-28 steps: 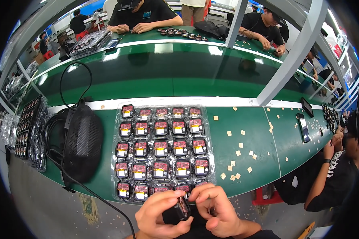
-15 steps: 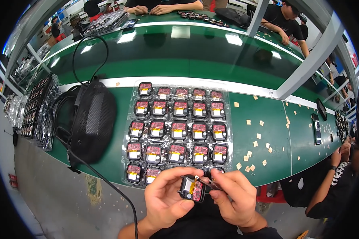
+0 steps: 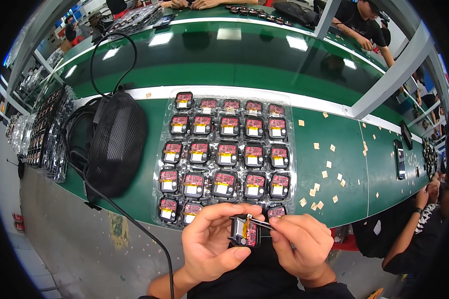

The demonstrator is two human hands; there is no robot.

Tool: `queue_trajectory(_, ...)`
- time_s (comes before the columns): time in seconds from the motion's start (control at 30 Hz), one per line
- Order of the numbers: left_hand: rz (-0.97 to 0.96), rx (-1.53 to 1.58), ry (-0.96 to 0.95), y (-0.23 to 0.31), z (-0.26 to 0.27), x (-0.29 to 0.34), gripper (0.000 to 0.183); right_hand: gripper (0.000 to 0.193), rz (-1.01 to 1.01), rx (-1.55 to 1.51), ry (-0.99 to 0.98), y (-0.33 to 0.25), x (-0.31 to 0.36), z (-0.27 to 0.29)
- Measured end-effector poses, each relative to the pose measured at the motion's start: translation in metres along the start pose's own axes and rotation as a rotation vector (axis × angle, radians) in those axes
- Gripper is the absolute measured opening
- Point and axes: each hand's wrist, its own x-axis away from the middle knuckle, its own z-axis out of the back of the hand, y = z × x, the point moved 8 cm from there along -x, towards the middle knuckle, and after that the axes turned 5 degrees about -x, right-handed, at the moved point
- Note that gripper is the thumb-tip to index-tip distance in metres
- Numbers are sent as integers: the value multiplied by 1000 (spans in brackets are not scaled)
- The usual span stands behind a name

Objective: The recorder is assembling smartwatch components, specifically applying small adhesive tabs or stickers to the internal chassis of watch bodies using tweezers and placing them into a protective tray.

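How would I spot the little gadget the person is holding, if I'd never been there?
Find the near green table, then the clear tray of black gadgets on it. At the tray's near edge, the left hand holds one gadget with a red board. Unlike the tray's gadgets, it's held up, with the right hand pointing a thin tool at it.
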Motion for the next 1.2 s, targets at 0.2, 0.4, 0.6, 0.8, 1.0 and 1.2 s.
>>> queue_trajectory(0.2,10,7,1,0,-2,2,66,30,-19,-3,-3,0,1,1)
queue_trajectory(0.4,6,4,-2,-1,-2,3,66,29,-28,-5,-10,-1,1,-1)
queue_trajectory(0.6,24,-18,8,-1,-2,5,67,29,-34,-10,-4,-1,5,-4)
queue_trajectory(0.8,73,-23,27,0,-2,5,68,23,-51,21,-6,-6,4,-5)
queue_trajectory(1.0,86,-39,23,2,-3,7,69,27,-81,-27,-8,0,4,-4)
queue_trajectory(1.2,21,-60,95,1,10,1,72,24,-125,-49,-23,-1,-1,-7)
